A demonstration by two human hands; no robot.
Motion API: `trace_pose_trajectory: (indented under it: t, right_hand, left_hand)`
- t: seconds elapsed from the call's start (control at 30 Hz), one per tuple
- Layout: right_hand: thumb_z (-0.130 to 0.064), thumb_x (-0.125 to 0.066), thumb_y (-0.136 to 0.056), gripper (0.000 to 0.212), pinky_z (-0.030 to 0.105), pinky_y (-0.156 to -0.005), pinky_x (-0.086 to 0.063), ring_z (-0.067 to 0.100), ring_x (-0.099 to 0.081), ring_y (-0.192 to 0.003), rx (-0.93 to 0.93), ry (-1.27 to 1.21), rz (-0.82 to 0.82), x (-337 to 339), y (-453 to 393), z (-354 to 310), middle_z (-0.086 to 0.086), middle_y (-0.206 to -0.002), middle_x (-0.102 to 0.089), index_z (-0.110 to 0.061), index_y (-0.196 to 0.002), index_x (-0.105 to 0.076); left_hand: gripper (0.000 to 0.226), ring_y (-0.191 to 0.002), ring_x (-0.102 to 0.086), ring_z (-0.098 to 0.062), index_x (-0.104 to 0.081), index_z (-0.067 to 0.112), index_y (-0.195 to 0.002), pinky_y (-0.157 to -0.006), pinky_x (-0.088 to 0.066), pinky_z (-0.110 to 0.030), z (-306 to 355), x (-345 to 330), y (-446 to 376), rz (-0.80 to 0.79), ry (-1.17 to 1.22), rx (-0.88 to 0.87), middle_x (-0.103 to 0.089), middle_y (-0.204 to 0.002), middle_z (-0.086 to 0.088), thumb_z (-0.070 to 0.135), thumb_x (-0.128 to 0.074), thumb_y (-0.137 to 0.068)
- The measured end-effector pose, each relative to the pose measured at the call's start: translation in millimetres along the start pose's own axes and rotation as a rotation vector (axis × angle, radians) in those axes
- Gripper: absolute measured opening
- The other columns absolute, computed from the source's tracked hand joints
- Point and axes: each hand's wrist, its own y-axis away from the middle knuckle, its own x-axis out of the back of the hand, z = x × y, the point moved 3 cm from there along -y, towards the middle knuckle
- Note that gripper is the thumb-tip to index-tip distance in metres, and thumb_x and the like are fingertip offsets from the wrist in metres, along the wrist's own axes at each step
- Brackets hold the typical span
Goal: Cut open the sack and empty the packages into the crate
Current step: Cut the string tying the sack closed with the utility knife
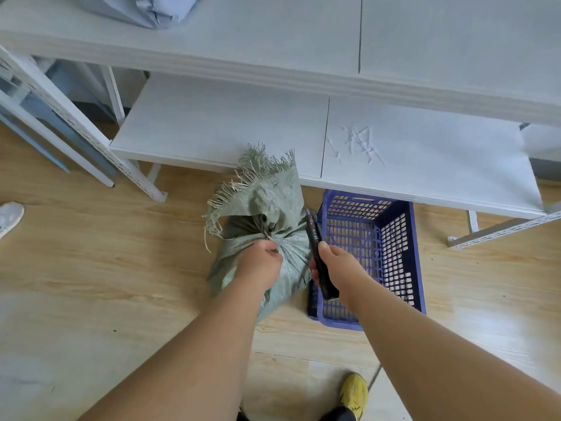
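Right now the left hand [261,259] is gripping the tied neck of the green woven sack [267,226], which is standing on the wood floor just left of the blue crate [372,256], while the right hand [337,268] is curling round a long dark cutter [317,253] w/ its tip pointing up beside the sack. Risk, imo: the cutting end is sitting close to the left-hand fingers [270,249], so a slip at the knot could be catching skin, or going too deep & slicing the packages inside. Also the sack is leaning unsupported, so once opened it could be tipping leftward & spilling onto the floor, not the crate.
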Motion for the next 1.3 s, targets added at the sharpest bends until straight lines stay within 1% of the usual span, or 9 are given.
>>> trace_pose_trajectory:
  t: [0.2, 0.43, 0.57, 0.73, 0.87, 0.97, 1.07, 1.17, 1.3]
  right_hand:
    - [-0.038, -0.070, -0.085, 0.030, 0.026, -0.061, -0.052, 0.012, -0.057, -0.057, 0.182, 0.202, 0.054, 0.6, -86.0, 31.2, 0.003, -0.075, -0.066, -0.014, -0.100, -0.060]
    - [-0.036, -0.065, -0.085, 0.013, 0.029, -0.060, -0.045, 0.014, -0.060, -0.074, 0.517, 0.475, 0.254, -19.4, -189.9, 64.1, -0.009, -0.081, -0.062, -0.035, -0.093, -0.054]
    - [-0.041, -0.062, -0.085, 0.030, 0.033, -0.078, -0.047, 0.014, -0.059, -0.097, 0.734, 0.452, 0.364, -31.8, -234.4, 73.8, -0.009, -0.106, -0.063, -0.036, -0.114, -0.056]
    - [-0.042, -0.061, -0.086, 0.043, 0.031, -0.098, -0.043, 0.008, -0.050, -0.123, 0.978, 0.360, 0.396, -46.3, -274.3, 62.0, -0.013, -0.134, -0.054, -0.039, -0.128, -0.052]
    - [-0.046, -0.060, -0.087, 0.050, 0.031, -0.098, -0.043, 0.011, -0.054, -0.119, 0.994, 0.257, 0.330, -55.8, -298.8, 56.9, -0.012, -0.129, -0.059, -0.038, -0.135, -0.047]
    - [-0.047, -0.059, -0.088, 0.049, 0.026, -0.086, -0.043, 0.009, -0.057, -0.106, 0.995, 0.290, 0.275, -63.7, -304.4, 56.8, -0.015, -0.114, -0.063, -0.038, -0.135, -0.047]
    - [-0.043, -0.059, -0.090, 0.044, 0.020, -0.077, -0.042, 0.008, -0.057, -0.100, 0.943, 0.330, 0.170, -77.8, -305.5, 57.7, -0.017, -0.105, -0.061, -0.035, -0.132, -0.051]
    - [-0.039, -0.059, -0.092, 0.035, 0.027, -0.082, -0.049, 0.016, -0.060, -0.101, 0.871, 0.427, 0.043, -101.1, -309.1, 60.5, -0.010, -0.104, -0.063, -0.031, -0.126, -0.055]
    - [-0.038, -0.062, -0.091, 0.033, 0.039, -0.094, -0.052, 0.022, -0.063, -0.103, 0.688, 0.464, -0.134, -127.7, -320.8, 74.4, 0.002, -0.111, -0.066, -0.027, -0.122, -0.058]
  left_hand:
    - [0.042, -0.111, -0.056, -0.018, -0.049, 0.029, -0.135, -0.081, -0.044, -0.027, -35.8, -45.9, -72.5, 0.090, -0.192, -0.164, -0.054, -0.133, 0.002, 0.020, -0.051, -0.094]
    - [0.069, -0.141, -0.020, -0.027, -0.027, 0.039, -0.146, -0.110, -0.031, -0.040, -83.3, -87.0, -156.4, 0.291, -0.431, -0.415, -0.014, -0.155, -0.004, 0.019, -0.062, -0.089]
    - [0.091, -0.138, -0.022, -0.030, -0.013, 0.039, -0.149, -0.113, -0.025, -0.044, -102.6, -106.4, -191.3, 0.460, -0.496, -0.587, -0.010, -0.154, -0.008, 0.025, -0.072, -0.080]
    - [0.116, -0.129, -0.040, -0.034, 0.002, 0.040, -0.148, -0.102, -0.039, -0.051, -118.0, -111.8, -238.4, 0.560, -0.462, -0.727, -0.013, -0.150, -0.006, 0.032, -0.082, -0.067]
    - [0.126, -0.120, -0.050, -0.035, 0.009, 0.041, -0.146, -0.092, -0.047, -0.040, -124.3, -116.3, -268.3, 0.536, -0.272, -0.731, -0.015, -0.150, -0.009, 0.025, -0.084, -0.062]
    - [0.129, -0.118, -0.052, -0.032, 0.018, 0.037, -0.145, -0.085, -0.044, -0.034, -131.5, -114.0, -285.5, 0.396, -0.220, -0.557, -0.039, -0.142, -0.012, 0.034, -0.082, -0.063]
    - [0.120, -0.120, -0.053, -0.028, 0.000, 0.024, -0.152, -0.090, -0.044, -0.031, -141.8, -110.7, -286.6, 0.208, -0.275, -0.370, -0.053, -0.134, -0.007, 0.043, -0.079, -0.064]
    - [0.065, -0.105, -0.061, -0.024, -0.055, 0.015, -0.123, -0.084, -0.050, -0.031, -147.2, -104.8, -272.1, 0.110, -0.248, -0.324, -0.066, -0.110, -0.003, 0.038, -0.077, -0.067]
    - [0.039, -0.090, -0.062, -0.023, -0.065, 0.016, -0.100, -0.066, -0.045, -0.027, -169.6, -87.6, -253.5, 0.050, -0.253, -0.245, -0.065, -0.092, -0.002, 0.038, -0.074, -0.070]
